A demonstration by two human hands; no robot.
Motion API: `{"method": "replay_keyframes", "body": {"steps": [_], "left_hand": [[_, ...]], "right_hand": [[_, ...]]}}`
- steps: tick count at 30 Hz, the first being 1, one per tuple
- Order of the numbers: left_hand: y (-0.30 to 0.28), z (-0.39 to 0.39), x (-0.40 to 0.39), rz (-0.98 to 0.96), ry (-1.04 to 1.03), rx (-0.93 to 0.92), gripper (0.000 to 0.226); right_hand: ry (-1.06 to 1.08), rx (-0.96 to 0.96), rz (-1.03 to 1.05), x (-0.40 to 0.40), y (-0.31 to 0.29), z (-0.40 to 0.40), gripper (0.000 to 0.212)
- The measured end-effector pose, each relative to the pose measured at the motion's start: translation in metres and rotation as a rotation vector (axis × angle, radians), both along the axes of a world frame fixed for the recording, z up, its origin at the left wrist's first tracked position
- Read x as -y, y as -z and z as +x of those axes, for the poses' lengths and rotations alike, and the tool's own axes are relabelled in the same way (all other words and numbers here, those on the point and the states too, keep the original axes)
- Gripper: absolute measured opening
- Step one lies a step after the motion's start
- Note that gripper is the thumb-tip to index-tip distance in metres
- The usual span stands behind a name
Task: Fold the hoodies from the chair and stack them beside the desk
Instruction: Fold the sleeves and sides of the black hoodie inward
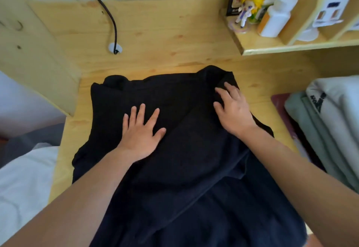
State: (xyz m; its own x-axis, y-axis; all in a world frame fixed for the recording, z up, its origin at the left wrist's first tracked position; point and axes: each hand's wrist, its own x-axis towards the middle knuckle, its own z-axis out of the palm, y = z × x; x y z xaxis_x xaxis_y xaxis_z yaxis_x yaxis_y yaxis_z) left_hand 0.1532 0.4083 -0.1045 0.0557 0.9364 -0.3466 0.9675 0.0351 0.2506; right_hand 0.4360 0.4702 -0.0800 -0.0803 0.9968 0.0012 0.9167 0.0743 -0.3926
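Two flat palms on the black hoodie, mid-fold on the desk.
Left hand pins the middle open-fingered; right hand, spread, presses the folded-in side — likely needs the opposite side folded next.

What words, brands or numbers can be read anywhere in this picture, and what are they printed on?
No text reads with certainty.
Folded grey garment at right: dark printed logo with letters, cut off and blurred, unreadable.
Black box behind the figurine: small pale print, too blurred.
White box on the shelf: only coloured blocks, no legible letters.
White bottles: no readable label.
Black hoodie: no print visible.
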Motion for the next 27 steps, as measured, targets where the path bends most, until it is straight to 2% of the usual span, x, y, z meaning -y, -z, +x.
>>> {"method": "replay_keyframes", "body": {"steps": [2, 4, 6, 10, 13, 16, 17, 21, 25, 27], "left_hand": [[-0.014, -0.005, 0.028, 0.156, -0.016, 0.158, 0.053], [-0.024, -0.007, 0.070, 0.289, -0.079, 0.217, 0.042], [-0.026, -0.007, 0.101, 0.237, -0.140, 0.209, 0.041], [-0.021, -0.009, 0.106, 0.153, -0.227, 0.213, 0.034], [-0.022, -0.005, 0.104, 0.084, -0.254, 0.273, 0.025], [-0.022, -0.003, 0.104, 0.056, -0.258, 0.268, 0.024], [-0.024, -0.004, 0.103, 0.034, -0.277, 0.289, 0.027], [-0.046, -0.004, 0.083, -0.023, -0.352, 0.413, 0.032], [-0.081, -0.007, 0.050, 0.101, -0.269, 0.416, 0.028], [-0.080, -0.009, 0.041, 0.079, -0.220, 0.386, 0.025]], "right_hand": [[0.137, -0.112, 0.005, 0.068, -0.014, 0.007, 0.041], [0.357, -0.184, -0.073, 0.119, -0.019, 0.021, 0.032], [0.524, -0.247, -0.150, 0.141, -0.018, 0.029, 0.031], [0.714, -0.434, -0.323, 0.117, -0.021, 0.024, 0.060], [0.823, -0.736, -0.318, 0.087, -0.019, 0.024, 0.063], [0.983, -1.179, -0.253, 0.071, -0.013, 0.037, 0.047], [1.019, -1.262, -0.242, 0.069, -0.012, 0.042, 0.042], [0.992, -1.232, -0.235, 0.062, -0.012, 0.053, 0.036], [1.027, -1.431, -0.002, 0.061, -0.022, 0.055, 0.038], [1.013, -1.492, 0.020, 0.065, -0.013, 0.056, 0.040]]}}
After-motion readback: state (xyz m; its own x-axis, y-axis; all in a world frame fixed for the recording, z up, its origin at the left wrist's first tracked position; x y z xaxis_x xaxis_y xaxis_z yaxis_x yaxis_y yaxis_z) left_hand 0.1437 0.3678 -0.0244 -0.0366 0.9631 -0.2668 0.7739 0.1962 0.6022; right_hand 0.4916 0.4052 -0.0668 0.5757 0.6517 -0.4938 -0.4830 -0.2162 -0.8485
